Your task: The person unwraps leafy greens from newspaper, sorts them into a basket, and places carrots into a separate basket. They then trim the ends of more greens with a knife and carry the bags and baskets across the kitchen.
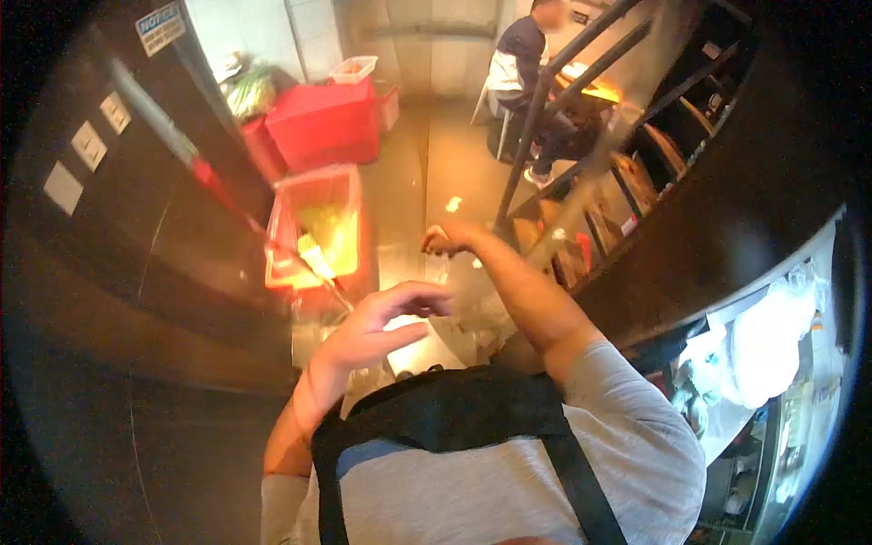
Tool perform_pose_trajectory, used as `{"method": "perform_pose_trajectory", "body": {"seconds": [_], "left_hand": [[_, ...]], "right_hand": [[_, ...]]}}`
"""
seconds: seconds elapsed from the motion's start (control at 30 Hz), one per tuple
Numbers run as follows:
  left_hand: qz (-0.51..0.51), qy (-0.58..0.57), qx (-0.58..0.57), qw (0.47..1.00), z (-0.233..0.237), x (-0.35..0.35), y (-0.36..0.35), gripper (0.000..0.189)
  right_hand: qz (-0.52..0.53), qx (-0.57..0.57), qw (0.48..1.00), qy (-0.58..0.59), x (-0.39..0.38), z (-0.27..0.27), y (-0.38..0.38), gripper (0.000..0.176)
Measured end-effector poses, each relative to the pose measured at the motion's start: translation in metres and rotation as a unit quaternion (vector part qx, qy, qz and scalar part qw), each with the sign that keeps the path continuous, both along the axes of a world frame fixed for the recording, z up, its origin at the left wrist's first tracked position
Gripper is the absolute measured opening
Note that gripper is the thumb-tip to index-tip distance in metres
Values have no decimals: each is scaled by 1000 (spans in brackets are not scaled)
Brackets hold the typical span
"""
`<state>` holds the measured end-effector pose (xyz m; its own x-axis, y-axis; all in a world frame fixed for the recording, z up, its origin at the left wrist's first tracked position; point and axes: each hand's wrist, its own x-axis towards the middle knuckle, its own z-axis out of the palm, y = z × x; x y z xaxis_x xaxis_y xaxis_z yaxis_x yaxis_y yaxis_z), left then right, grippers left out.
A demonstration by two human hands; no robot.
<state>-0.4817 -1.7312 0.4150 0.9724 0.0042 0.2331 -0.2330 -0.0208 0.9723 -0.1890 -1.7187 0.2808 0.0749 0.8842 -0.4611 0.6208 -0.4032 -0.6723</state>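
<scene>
My left hand is held out in front of my body, fingers curved and thumb apart, with nothing in it. The end of a long pole with a red section passes just beyond it, and I see no contact. Farther forward, my right hand hangs in the air over the floor with its fingers curled in. Whatever may be inside those fingers is hidden. Beyond the left hand stands an open red-rimmed bin with yellowish-green contents.
Red containers and leafy greens stand along the left wall. A seated person is behind the dark staircase at the right. White plastic bags lie on a counter at my right. Light-coloured scraps lie on the floor.
</scene>
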Motion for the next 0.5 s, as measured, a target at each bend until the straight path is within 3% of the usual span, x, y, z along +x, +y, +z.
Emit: {"method": "perform_pose_trajectory", "body": {"seconds": [0.03, 0.1, 0.13, 0.2, 0.27, 0.33, 0.37, 0.4, 0.47, 0.5], "left_hand": [[-40, 1, 37, 999, 12, 24, 16, 48], [-81, 45, 79, 993, 18, 76, 61, 58], [-101, 69, 96, 988, 15, 99, 83, 64], [24, 42, 53, 997, -9, 138, 136, 68], [143, 8, 53, 988, -15, 159, 175, 70], [255, -42, 93, 961, 2, 172, 202, 71], [270, -45, 114, 955, 7, 176, 229, 79], [301, -84, 55, 948, 14, 183, 246, 79], [380, -118, 52, 916, 23, 185, 287, 69], [419, -145, 30, 896, 20, 187, 306, 65]], "right_hand": [[11, -31, 999, -6, 4, 12, 7, 40], [3, 5, 996, 89, 60, -47, 42, 52], [-71, 27, 991, 110, 68, -36, 36, 56], [-218, 70, 962, 151, 80, -4, 9, 63], [-338, 142, 875, 315, 102, 24, -17, 69], [-395, 204, 785, 430, 131, 43, -38, 54], [-383, 259, 743, 483, 139, 58, -50, 46], [-390, 319, 685, 527, 145, 66, -58, 42], [-332, 431, 602, 584, 180, 73, -69, 57], [-359, 459, 575, 574, 202, 80, -71, 60]]}}
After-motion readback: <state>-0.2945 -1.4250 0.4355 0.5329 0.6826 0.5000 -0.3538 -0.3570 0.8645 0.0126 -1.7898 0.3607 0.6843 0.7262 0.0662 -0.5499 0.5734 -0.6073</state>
